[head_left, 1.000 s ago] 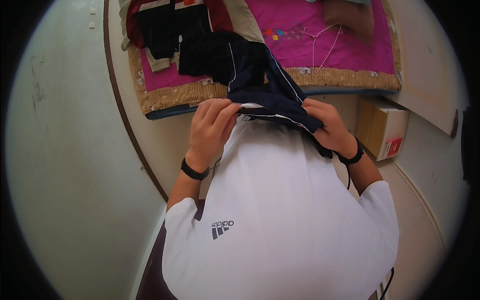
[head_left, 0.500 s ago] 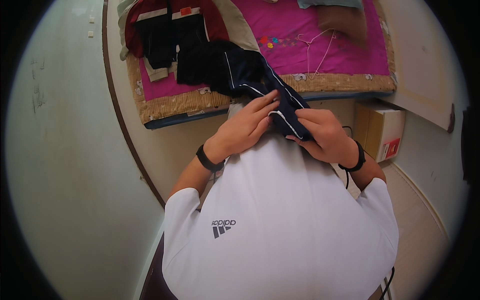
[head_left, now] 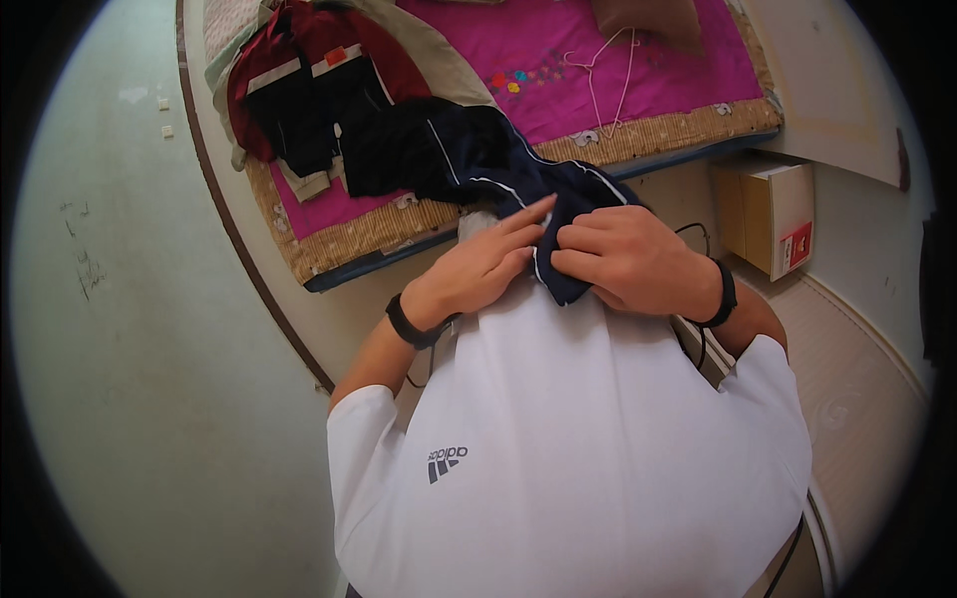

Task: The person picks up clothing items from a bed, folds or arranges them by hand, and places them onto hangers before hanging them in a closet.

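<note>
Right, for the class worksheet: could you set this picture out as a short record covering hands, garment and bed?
Left hand: fingers outstretched over the navy garment
Right hand: fingers curled, gripping the garment's near end
Garment details: white piping; reaches from the bed to the hands
Also on the bed: red-and-black jacket, thin pale clothes hanger, brown pillow
Wrists: black band on each

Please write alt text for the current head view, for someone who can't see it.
A person's right hand grips the near end of a dark navy garment with white piping, the left hand beside it, fingers extended. The garment trails onto a magenta-covered bed, where a red-and-black garment and pale hanger lie.
</note>
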Motion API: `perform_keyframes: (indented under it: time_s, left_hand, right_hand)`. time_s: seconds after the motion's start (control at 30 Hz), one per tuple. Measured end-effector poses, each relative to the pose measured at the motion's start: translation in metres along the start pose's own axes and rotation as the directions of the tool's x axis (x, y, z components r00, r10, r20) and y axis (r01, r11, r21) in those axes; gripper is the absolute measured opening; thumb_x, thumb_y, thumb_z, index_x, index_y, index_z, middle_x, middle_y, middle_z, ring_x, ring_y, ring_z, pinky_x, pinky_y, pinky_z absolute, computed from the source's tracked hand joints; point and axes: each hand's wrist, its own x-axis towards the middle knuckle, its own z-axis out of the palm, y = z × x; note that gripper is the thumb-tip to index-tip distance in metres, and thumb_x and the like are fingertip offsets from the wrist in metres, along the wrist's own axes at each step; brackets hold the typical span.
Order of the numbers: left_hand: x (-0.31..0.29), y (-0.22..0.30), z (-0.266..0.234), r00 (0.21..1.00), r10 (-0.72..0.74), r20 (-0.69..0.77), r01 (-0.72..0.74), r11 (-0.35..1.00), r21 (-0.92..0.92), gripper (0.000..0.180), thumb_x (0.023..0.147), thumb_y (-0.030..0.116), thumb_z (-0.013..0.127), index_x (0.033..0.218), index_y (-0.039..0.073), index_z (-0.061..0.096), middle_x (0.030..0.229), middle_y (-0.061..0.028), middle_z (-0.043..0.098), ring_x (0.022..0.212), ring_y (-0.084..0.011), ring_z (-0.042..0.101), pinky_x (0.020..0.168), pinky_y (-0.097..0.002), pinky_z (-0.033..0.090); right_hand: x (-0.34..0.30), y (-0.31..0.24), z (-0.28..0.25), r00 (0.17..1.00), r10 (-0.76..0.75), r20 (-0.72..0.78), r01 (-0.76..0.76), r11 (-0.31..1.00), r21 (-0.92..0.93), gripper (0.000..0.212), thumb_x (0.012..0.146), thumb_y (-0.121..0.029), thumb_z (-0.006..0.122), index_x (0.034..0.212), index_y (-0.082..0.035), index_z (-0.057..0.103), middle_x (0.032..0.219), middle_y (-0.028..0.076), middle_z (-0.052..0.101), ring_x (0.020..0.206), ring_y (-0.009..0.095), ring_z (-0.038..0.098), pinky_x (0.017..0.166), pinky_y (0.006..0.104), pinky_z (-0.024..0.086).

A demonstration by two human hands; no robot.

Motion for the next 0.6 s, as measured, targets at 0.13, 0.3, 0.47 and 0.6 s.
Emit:
perform_keyframes:
  time_s: [0.13,0.3,0.47,0.6]
  left_hand:
    - [0.004,0.001,-0.001,0.99,-0.078,-0.119,0.13,0.84,0.526,0.04,0.095,0.015,0.047,0.129,-0.004,0.057,0.149,-0.0235,0.044,0.13,-0.0404,0.051,0.106,-0.0442,0.044]
    - [-0.01,-0.011,-0.01,0.903,-0.372,-0.214,0.397,0.914,0.089,0.04,0.099,0.006,0.048,0.137,-0.003,0.051,0.14,-0.0182,0.054,0.126,-0.032,0.056,0.107,-0.0385,0.045]
    - [-0.012,-0.032,-0.002,0.864,-0.39,-0.318,0.194,0.842,-0.504,0.044,0.104,0.006,0.051,0.147,0.0,0.046,0.142,-0.0099,0.053,0.135,-0.0209,0.046,0.112,-0.0327,0.039]
    - [0.01,-0.061,0.003,0.901,-0.332,-0.279,0.393,0.897,0.203,0.048,0.099,0.006,0.057,0.146,0.002,0.048,0.142,-0.011,0.056,0.134,-0.024,0.049,0.113,-0.0355,0.038]
  right_hand:
    - [-0.008,0.003,0.014,1.0,0.014,0.027,-0.013,0.998,-0.056,0.029,0.069,-0.004,0.071,0.097,-0.002,0.065,0.085,0.007,0.059,0.077,0.023,0.062,0.066,0.0356,0.051]
    - [-0.003,-0.001,0.01,1.0,0.02,0.003,-0.02,0.995,-0.1,0.022,0.074,-0.009,0.068,0.095,-0.004,0.065,0.083,0.005,0.059,0.075,0.021,0.061,0.066,0.0332,0.05]
    - [0.007,0.004,0.015,0.994,-0.103,0.027,0.104,0.994,-0.038,0.026,0.075,-0.01,0.068,0.101,-0.006,0.065,0.085,0.005,0.057,0.076,0.02,0.061,0.065,0.032,0.049]
    - [0.022,0.002,0.036,0.96,-0.244,0.137,0.248,0.969,-0.012,0.022,0.078,-0.013,0.066,0.099,-0.006,0.064,0.084,0.003,0.056,0.077,0.019,0.061,0.067,0.031,0.049]
